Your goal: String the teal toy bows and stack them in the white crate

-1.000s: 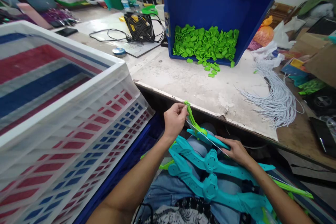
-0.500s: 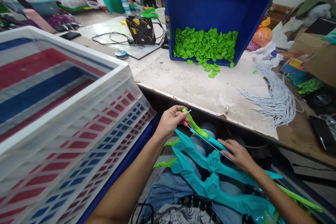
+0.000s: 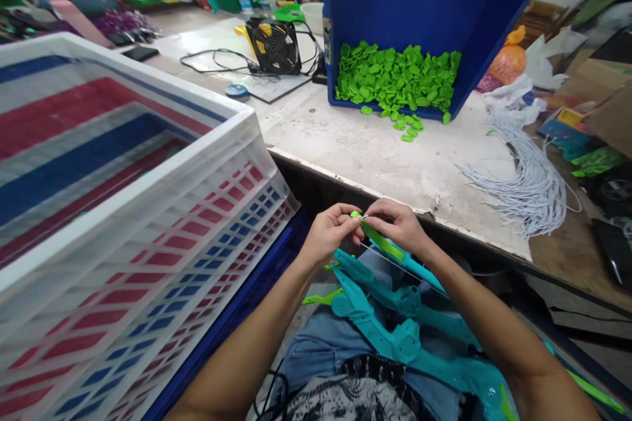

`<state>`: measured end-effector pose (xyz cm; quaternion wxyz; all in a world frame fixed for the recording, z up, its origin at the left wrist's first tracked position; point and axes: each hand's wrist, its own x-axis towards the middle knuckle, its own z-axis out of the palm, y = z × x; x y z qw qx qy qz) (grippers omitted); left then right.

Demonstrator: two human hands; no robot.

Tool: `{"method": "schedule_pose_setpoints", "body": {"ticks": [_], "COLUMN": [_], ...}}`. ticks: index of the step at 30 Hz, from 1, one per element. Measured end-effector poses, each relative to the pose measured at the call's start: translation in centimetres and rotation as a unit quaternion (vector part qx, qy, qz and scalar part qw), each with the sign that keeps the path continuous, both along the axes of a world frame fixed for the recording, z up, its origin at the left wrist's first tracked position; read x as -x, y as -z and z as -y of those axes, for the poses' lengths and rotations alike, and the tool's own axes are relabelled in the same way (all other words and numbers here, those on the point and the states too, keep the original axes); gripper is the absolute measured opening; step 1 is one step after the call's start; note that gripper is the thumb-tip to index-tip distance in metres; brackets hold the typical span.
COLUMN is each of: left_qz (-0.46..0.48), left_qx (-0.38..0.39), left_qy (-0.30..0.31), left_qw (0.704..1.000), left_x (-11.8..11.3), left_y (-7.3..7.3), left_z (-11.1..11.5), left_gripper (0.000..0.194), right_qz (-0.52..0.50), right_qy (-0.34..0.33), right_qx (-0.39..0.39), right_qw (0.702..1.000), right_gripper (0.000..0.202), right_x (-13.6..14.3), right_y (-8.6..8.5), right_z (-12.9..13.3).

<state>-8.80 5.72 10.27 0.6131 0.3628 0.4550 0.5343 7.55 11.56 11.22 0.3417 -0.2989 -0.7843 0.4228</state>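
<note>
String end (image 3: 364, 217) newly pinched by right hand (image 3: 401, 229); green tip (image 3: 355, 214) still pinched by left hand (image 3: 328, 231). Worktop (image 3: 345, 145) scuffed, cluttered behind.

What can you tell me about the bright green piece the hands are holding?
The bright green piece looks like slim plastic. It slants down to the right, towards a turquoise piece. The left hand pinches its upper tip, where the right hand seems to pinch white cord. Fingers hide part of it.
</note>
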Motion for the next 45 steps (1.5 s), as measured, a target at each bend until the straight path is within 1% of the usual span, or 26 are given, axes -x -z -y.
{"method": "schedule_pose_setpoints", "body": {"ticks": [6,8,10,12,14,16,17,18,20,21,22,23,24,25,26,28,29,30,31,33,35,36,37,39,42,45], "left_qz": [-0.007,-0.011,-0.035,-0.12,-0.253,-0.346,-0.358,-0.35,-0.313,-0.297,-0.282,-0.262,-0.227,-0.175,-0.11,0.011,0.045,0.052,0.032,-0.076,-0.208,-0.248,-0.257,-0.191,-0.054,-0.015], "left_qx": [0.0,0.007,0.021,0.016,-0.03,-0.088,-0.109,-0.123,-0.145,-0.152,-0.151,-0.137,-0.111,-0.075,-0.037,0.024,0.043,0.054,0.054,0.014,-0.054,-0.08,-0.093,-0.079,-0.013,0.032], "left_qy": [0.019,0.03,0.046,0.038,-0.011,-0.08,-0.107,-0.123,-0.12,-0.106,-0.087,-0.069,-0.055,-0.049,-0.049,-0.048,-0.048,-0.046,-0.048,-0.071,-0.103,-0.114,-0.121,-0.126,-0.11,-0.067], "left_qw": [1.0,0.999,0.998,0.992,0.967,0.931,0.921,0.92,0.931,0.937,0.943,0.953,0.966,0.98,0.992,0.999,0.997,0.996,0.997,0.995,0.971,0.959,0.954,0.97,0.992,0.997], "left_x": [0.0,0.0,0.1,0.1,-0.2,-0.9,-1.4,-1.8,-2.5,-2.7,-2.9,-2.9,-2.9,-2.9,-2.8,-2.6,-2.4,-2.1,-1.8,-1.2,-0.7,-0.7,-0.8,-1.2,-1.8,-1.5], "left_y": [0.2,0.2,0.3,0.5,0.7,0.9,1.1,1.2,1.3,1.2,1.1,0.9,0.6,0.4,0.1,-0.5,-0.8,-1.0,-1.2,-1.6,-1.9,-2.0,-2.1,-2.3,-2.3,-2.5], "left_z": [0.0,0.1,0.0,-0.1,-0.1,0.2,0.5,0.7,1.0,0.9,0.7,0.3,-0.2,-0.9,-1.5,-2.7,-3.2,-3.5,-3.7,-3.7,-3.3,-3.1,-2.9,-2.7,-2.7,-2.9], "left_gripper": [0.045,0.045,0.045,0.039,0.026,0.014,0.009,0.007,0.012,0.014,0.014,0.014,0.014,0.014,0.016,0.022,0.025,0.026,0.026,0.02,0.013,0.011,0.01,0.014,0.027,0.037], "right_qz": [0.036,0.051,0.063,0.07,0.068,0.042,0.017,-0.016,-0.093,-0.125,-0.148,-0.159,-0.158,-0.151,-0.15,-0.157,-0.162,-0.166,-0.17,-0.177,-0.181,-0.178,-0.175,-0.18,-0.203,-0.201], "right_qy": [-0.018,-0.023,-0.012,0.007,0.033,0.101,0.163,0.239,0.381,0.415,0.415,0.382,0.324,0.262,0.21,0.168,0.167,0.177,0.192,0.223,0.245,0.253,0.263,0.29,0.323,0.326], "right_qx": [0.077,0.063,0.012,-0.036,-0.059,-0.062,-0.057,-0.049,-0.028,-0.021,-0.02,-0.025,-0.032,-0.041,-0.046,-0.051,-0.049,-0.043,-0.035,-0.009,0.023,0.036,0.045,0.043,0.016,-0.006], "right_qw": [0.996,0.996,0.998,0.997,0.995,0.992,0.985,0.97,0.919,0.901,0.898,0.91,0.932,0.952,0.965,0.972,0.971,0.969,0.966,0.959,0.952,0.95,0.948,0.939,0.924,0.924], "right_gripper": [0.016,0.015,0.014,0.013,0.013,0.012,0.012,0.012,0.013,0.013,0.012,0.012,0.011,0.01,0.01,0.01,0.01,0.009,0.009,0.007,0.008,0.009,0.01,0.012,0.012,0.012], "right_x": [-0.4,-0.1,0.3,0.7,0.7,0.1,-0.4,-1.0,-2.0,-2.2,-2.0,-1.6,-1.0,-0.3,0.5,1.7,2.1,2.3,2.4,2.4,2.5,2.6,2.8,3.3,4.1,4.5], "right_y": [-0.8,-1.0,-1.2,-0.9,-0.3,0.4,0.6,0.8,0.5,0.2,-0.1,-0.4,-0.6,-0.7,-0.6,0.1,0.6,1.2,1.8,2.8,3.4,3.5,3.5,3.2,2.7,2.4], "right_z": [-1.0,-0.9,-0.5,-0.4,-1.5,-4.0,-5.7,-7.3,-9.6,-9.7,-9.2,-7.9,-6.1,-4.0,-1.9,1.6,2.6,3.2,3.4,3.0,2.4,2.1,2.0,1.8,1.8,1.6]}}
